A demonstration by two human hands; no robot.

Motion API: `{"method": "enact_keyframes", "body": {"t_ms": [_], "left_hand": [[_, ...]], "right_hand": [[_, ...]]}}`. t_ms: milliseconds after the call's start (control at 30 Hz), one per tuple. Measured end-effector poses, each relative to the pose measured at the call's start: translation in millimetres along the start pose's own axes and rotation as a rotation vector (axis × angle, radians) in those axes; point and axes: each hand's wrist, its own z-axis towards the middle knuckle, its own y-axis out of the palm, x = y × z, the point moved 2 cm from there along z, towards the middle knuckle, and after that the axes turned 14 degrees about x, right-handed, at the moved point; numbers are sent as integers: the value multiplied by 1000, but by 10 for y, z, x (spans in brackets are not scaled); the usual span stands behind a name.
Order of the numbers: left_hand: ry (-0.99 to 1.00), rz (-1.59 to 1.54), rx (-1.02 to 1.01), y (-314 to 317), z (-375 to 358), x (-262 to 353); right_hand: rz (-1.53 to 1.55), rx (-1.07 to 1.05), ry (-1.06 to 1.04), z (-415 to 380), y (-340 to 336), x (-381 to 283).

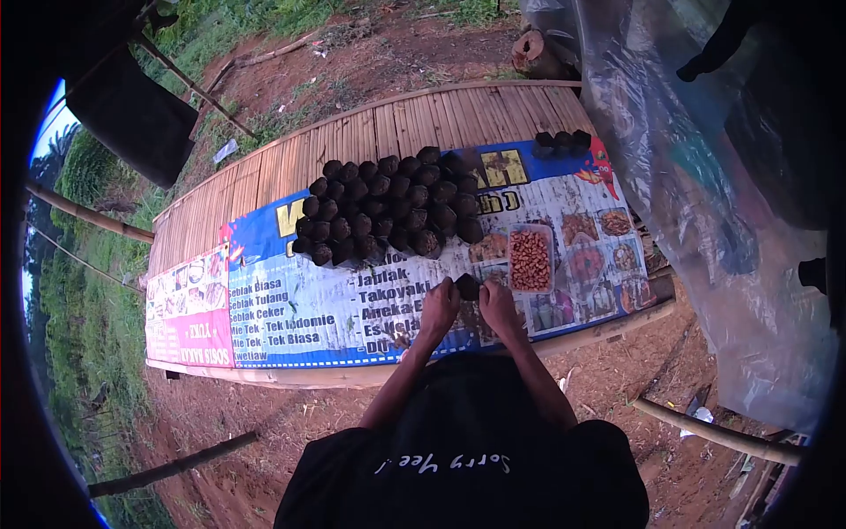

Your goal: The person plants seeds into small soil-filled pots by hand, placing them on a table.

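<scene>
A small black planting bag [468, 286] stands upright on the printed banner [291, 322], directly in front of me. My left hand [441, 302] grips its left side with curled fingers. On the opposite side, my right hand [498, 305] closes round the bag's edge; its fingertips are partly hidden. Just right of my right hand sits a clear plastic tub [552, 258] holding many reddish-brown seeds [530, 261]. Beyond my left hand, a dense cluster of black bags filled with dark soil [383, 207] covers the banner's middle.
Several more black bags [562, 141] stand at the far right of the slatted bamboo table [352, 132]. Clear plastic sheeting [696, 203] hangs along the right side. Bamboo poles [714, 430] cross the lower right, with reddish ground around the table.
</scene>
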Motion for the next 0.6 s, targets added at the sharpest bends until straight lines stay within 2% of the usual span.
{"method": "enact_keyframes", "body": {"t_ms": [233, 467, 567, 600], "left_hand": [[36, -37, 21, -21, -53, -43], [59, -65, 6, 39, -140, -203], [44, -27, 7, -86, -130, -135], [46, -26, 31, -115, -133, -153]], "right_hand": [[20, -19, -10, -32, 2, 32], [36, -122, 119, -46, -264, 118], [14, 125, 84, -60, -546, 362], [7, 124, 90, -76, -651, 416]]}}
